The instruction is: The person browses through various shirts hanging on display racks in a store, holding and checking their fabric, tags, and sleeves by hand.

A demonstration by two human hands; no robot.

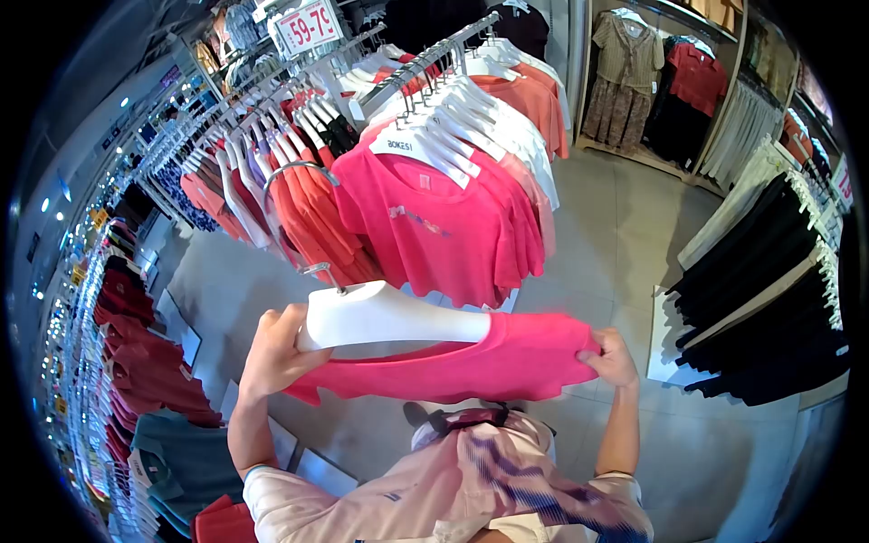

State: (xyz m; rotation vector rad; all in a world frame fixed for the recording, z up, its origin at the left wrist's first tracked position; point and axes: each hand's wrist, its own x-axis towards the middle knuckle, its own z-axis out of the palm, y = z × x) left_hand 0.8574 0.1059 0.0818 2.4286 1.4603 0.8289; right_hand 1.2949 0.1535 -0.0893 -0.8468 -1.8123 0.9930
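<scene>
Pink shirt, bright and plain where visible, stretched out before the chest. Hands apart: left hand clamped on white hanger and cloth, right hand on the far edge. Hanger's other end hidden inside.

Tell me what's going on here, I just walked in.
A person is holding a pink top in both hands. The left hand grips one end of a white hanger along with the fabric; the right hand holds the top's other side. The hanger's far end is inside the top, its near end outside. Beyond hang similar pink shirts.
</scene>
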